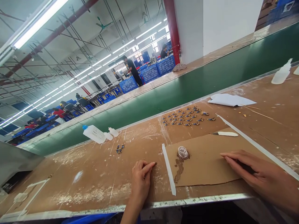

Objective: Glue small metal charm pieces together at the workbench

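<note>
My left hand point(140, 177) rests on the brown workbench point(98, 174), fingers pressed together in a pinch on a tiny dark piece at its fingertips. My right hand point(259, 175) lies flat with fingers stretched on a cardboard sheet point(205, 161). A small clear cap point(182, 152) with a dark spill below it stands on that sheet between my hands. Several small blue-and-gold parts point(187, 117) lie in rows further back. A few more parts point(119, 148) sit in a little cluster ahead of my left hand.
A white-handled knife point(225, 134) lies on the cardboard. White strips point(168, 169) cross the bench. Squeeze bottles point(94, 133) lie at the back left, another bottle point(281, 74) at the far right, white paper point(230, 100) near it. A green conveyor belt point(187, 87) runs behind. People work beyond among blue crates.
</note>
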### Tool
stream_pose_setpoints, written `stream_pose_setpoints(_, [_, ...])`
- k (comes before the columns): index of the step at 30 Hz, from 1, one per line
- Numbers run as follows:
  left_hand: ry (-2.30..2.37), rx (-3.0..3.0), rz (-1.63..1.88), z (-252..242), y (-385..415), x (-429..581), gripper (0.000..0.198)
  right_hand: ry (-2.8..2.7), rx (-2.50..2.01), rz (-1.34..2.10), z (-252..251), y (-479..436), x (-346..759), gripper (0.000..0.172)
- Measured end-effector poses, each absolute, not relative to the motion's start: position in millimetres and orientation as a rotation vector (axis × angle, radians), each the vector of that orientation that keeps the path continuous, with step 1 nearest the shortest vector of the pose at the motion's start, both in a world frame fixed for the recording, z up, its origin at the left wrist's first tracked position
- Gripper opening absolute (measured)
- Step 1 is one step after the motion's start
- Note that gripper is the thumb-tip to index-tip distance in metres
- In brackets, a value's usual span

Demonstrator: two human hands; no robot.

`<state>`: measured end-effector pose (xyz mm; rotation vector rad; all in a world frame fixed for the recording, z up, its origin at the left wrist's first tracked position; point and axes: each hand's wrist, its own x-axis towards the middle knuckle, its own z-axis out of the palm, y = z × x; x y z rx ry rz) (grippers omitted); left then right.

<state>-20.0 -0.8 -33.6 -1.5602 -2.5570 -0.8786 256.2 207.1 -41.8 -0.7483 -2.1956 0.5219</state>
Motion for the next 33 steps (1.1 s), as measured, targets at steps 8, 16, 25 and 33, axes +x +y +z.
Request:
stream_pose_setpoints(8, [-2.554,-1.566,-0.882,-36,-2,-19,0.028,-2.275,-0.760,0.481,-57,214,261,0.024])
stream_pose_setpoints(16, [-2.561,-1.542,-0.890,-38,1,-20,0.028,-2.197,-0.825,0.498,-59,213,256,0.029])
stream_pose_setpoints(25, [-2.488,-1.610,-0.844,-38,-1,-18,0.029,-2.200,-0.854,0.511,-60,213,257,0.031])
stream_pose_setpoints(33, [-2.407,-1.652,-0.832,-38,-3,-15,0.029,-2.203,-0.837,0.481,-59,213,259,0.029])
